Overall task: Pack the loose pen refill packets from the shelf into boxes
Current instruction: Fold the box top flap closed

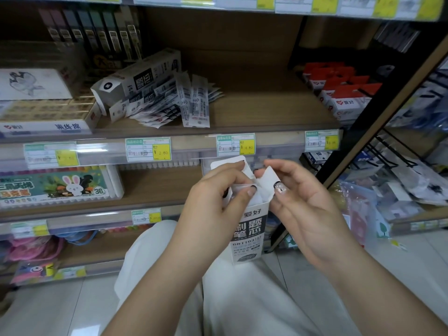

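Stationery shop, price-tagged shelf [266, 110], boxed stock [339, 93]

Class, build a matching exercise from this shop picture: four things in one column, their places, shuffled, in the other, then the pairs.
1. white box
2. loose refill packets
3. red-topped boxes
4. rabbit marker box

A. right end of the shelf with the packets
B. held in both hands
C. shelf below the packets, left
D. piled mid-shelf beside an open box

Pairs: 1-B, 2-D, 3-A, 4-C

A wooden shelf [254, 110] carries a heap of loose refill packets [174, 105] near its front edge, a white box [143, 76] lying tilted on them, and red-topped boxes [339, 93] at its right end.
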`<action>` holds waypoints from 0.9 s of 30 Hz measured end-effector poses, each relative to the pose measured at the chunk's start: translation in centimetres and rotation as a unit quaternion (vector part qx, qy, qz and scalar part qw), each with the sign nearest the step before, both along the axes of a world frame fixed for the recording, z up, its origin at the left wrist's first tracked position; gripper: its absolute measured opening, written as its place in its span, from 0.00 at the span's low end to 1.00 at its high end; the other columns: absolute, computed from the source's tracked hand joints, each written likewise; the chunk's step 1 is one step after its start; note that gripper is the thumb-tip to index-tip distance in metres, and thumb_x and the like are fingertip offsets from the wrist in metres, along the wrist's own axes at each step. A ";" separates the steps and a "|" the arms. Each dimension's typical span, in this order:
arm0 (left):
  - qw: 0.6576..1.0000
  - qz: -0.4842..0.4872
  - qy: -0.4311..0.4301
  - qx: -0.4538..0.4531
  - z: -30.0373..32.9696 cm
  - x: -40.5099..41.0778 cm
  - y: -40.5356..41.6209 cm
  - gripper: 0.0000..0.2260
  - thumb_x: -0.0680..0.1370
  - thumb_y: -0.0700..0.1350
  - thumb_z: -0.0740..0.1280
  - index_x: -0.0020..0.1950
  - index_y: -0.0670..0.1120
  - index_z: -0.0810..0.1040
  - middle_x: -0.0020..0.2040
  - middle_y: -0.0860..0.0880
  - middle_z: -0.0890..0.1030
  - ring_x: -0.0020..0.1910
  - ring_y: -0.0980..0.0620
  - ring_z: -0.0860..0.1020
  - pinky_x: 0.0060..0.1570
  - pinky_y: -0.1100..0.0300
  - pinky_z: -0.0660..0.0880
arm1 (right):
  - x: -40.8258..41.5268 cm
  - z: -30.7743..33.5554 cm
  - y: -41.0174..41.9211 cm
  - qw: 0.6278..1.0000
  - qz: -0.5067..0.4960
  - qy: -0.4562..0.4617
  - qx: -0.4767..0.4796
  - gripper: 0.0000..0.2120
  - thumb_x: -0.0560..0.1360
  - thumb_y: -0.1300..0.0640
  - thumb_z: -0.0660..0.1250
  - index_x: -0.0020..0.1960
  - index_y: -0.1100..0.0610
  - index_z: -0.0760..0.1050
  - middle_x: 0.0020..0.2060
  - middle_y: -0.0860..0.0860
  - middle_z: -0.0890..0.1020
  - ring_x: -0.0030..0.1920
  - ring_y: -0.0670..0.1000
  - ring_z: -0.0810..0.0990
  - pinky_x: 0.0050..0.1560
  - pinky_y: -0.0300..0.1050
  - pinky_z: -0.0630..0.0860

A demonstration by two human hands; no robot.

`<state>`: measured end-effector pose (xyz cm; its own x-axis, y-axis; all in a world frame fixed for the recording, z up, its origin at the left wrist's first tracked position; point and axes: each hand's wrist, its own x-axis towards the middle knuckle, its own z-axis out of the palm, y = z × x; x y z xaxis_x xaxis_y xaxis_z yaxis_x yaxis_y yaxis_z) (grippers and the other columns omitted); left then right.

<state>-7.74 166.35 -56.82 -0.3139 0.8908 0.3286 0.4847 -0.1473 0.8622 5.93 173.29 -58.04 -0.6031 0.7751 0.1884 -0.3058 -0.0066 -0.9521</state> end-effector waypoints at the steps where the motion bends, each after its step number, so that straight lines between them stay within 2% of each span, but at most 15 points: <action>1: 1.000 -0.004 0.012 0.004 0.1 0.0 0.0 0.10 0.74 0.43 0.67 0.38 0.57 0.74 0.46 0.70 0.74 0.56 0.78 0.68 0.50 0.81 0.62 | 0.0 0.0 0.0 1.000 0.000 0.000 0.004 0.22 0.66 0.45 0.73 0.57 0.51 0.77 0.52 0.50 0.82 0.55 0.51 0.79 0.55 0.43 0.76; 3: 0.999 -0.017 0.042 0.002 0.2 0.1 0.0 0.06 0.73 0.45 0.64 0.39 0.55 0.73 0.48 0.68 0.74 0.57 0.76 0.68 0.50 0.81 0.61 | 0.1 0.0 0.0 0.999 -0.007 -0.016 0.035 0.19 0.67 0.45 0.73 0.56 0.48 0.77 0.52 0.49 0.81 0.57 0.51 0.78 0.57 0.44 0.75; 5: 0.997 -0.033 0.072 -0.013 0.4 0.1 0.3 0.04 0.73 0.46 0.62 0.40 0.55 0.72 0.50 0.63 0.74 0.57 0.67 0.72 0.50 0.78 0.64 | 0.1 0.1 0.0 0.996 -0.019 -0.047 0.079 0.17 0.69 0.50 0.70 0.58 0.47 0.77 0.53 0.48 0.81 0.58 0.50 0.78 0.57 0.42 0.74; 7: 0.993 -0.051 0.103 -0.020 0.5 0.1 0.6 0.06 0.74 0.45 0.61 0.39 0.56 0.70 0.48 0.58 0.73 0.52 0.58 0.74 0.47 0.69 0.66 | 0.0 0.1 0.1 0.988 -0.026 -0.077 0.131 0.17 0.71 0.54 0.65 0.59 0.49 0.77 0.54 0.46 0.80 0.58 0.48 0.78 0.57 0.40 0.73; 8: 0.992 -0.056 0.110 -0.018 0.5 0.1 0.8 0.08 0.73 0.44 0.60 0.38 0.57 0.68 0.46 0.58 0.72 0.48 0.58 0.73 0.44 0.66 0.65 | -0.1 0.0 0.1 0.982 -0.032 -0.092 0.160 0.17 0.72 0.54 0.64 0.60 0.49 0.77 0.54 0.44 0.79 0.58 0.47 0.78 0.58 0.38 0.72; 11: 0.993 -0.069 0.092 -0.010 0.2 0.2 1.2 0.09 0.73 0.41 0.59 0.39 0.56 0.69 0.41 0.59 0.72 0.44 0.60 0.71 0.43 0.66 0.67 | -0.4 -0.3 -0.1 0.969 -0.058 -0.111 0.211 0.16 0.73 0.55 0.62 0.60 0.50 0.76 0.54 0.42 0.77 0.58 0.42 0.76 0.58 0.32 0.70; 13: 0.994 -0.072 0.075 -0.015 -0.1 0.3 1.2 0.06 0.74 0.41 0.58 0.44 0.49 0.73 0.46 0.57 0.75 0.48 0.60 0.73 0.47 0.68 0.68 | -0.7 -0.6 -0.2 0.969 -0.076 -0.099 0.213 0.16 0.73 0.55 0.62 0.61 0.51 0.76 0.55 0.40 0.77 0.59 0.42 0.76 0.58 0.32 0.70; 15: 0.997 -0.062 0.045 -0.025 -0.4 0.5 1.1 0.09 0.75 0.43 0.56 0.50 0.44 0.74 0.51 0.58 0.74 0.54 0.69 0.70 0.51 0.76 0.65 | -1.1 -1.1 -0.3 0.965 -0.100 -0.093 0.224 0.18 0.74 0.55 0.62 0.63 0.51 0.73 0.56 0.37 0.78 0.59 0.42 0.76 0.59 0.33 0.70; 17: 0.997 -0.057 -0.022 -0.041 -0.4 0.5 0.8 0.09 0.75 0.45 0.55 0.52 0.49 0.71 0.54 0.64 0.71 0.55 0.77 0.67 0.51 0.81 0.62 | -1.4 -1.4 -0.4 0.956 -0.124 -0.098 0.246 0.18 0.74 0.56 0.62 0.64 0.50 0.71 0.56 0.37 0.78 0.59 0.41 0.76 0.59 0.34 0.70; 18: 0.995 -0.057 -0.059 -0.050 -0.3 0.5 0.6 0.09 0.74 0.45 0.54 0.52 0.52 0.69 0.54 0.65 0.71 0.55 0.77 0.67 0.50 0.80 0.63 | -1.5 -1.5 -0.5 0.952 -0.136 -0.101 0.255 0.17 0.74 0.56 0.62 0.63 0.51 0.72 0.56 0.38 0.79 0.59 0.42 0.76 0.60 0.34 0.70; 22: 0.990 -0.057 -0.119 -0.046 -0.2 0.1 0.2 0.11 0.72 0.45 0.54 0.53 0.55 0.66 0.55 0.62 0.74 0.55 0.68 0.72 0.55 0.68 0.69 | -1.8 -1.5 -0.6 0.939 -0.153 -0.116 0.286 0.15 0.75 0.57 0.61 0.60 0.57 0.75 0.57 0.48 0.79 0.59 0.44 0.77 0.60 0.36 0.70; 25: 0.984 -0.060 -0.162 -0.036 -0.7 -0.1 0.4 0.12 0.73 0.53 0.54 0.55 0.57 0.69 0.56 0.59 0.76 0.59 0.58 0.75 0.61 0.50 0.71 | -2.0 -1.4 -0.6 0.929 -0.150 -0.127 0.314 0.14 0.76 0.58 0.60 0.59 0.57 0.75 0.56 0.48 0.79 0.59 0.43 0.77 0.59 0.34 0.70; 27: 0.976 -0.055 -0.210 -0.020 -0.8 -0.1 0.4 0.14 0.71 0.55 0.54 0.53 0.58 0.73 0.56 0.59 0.78 0.60 0.53 0.76 0.61 0.44 0.71 | -2.0 -1.3 -0.5 0.923 -0.143 -0.135 0.330 0.13 0.76 0.58 0.60 0.59 0.57 0.75 0.56 0.47 0.79 0.59 0.43 0.77 0.59 0.34 0.71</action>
<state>-7.86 166.79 -57.66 -0.3158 0.9360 0.1558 0.0697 -0.1408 0.9876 3.92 172.74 -59.38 -0.4851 0.6797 0.5502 0.0436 0.6472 -0.7611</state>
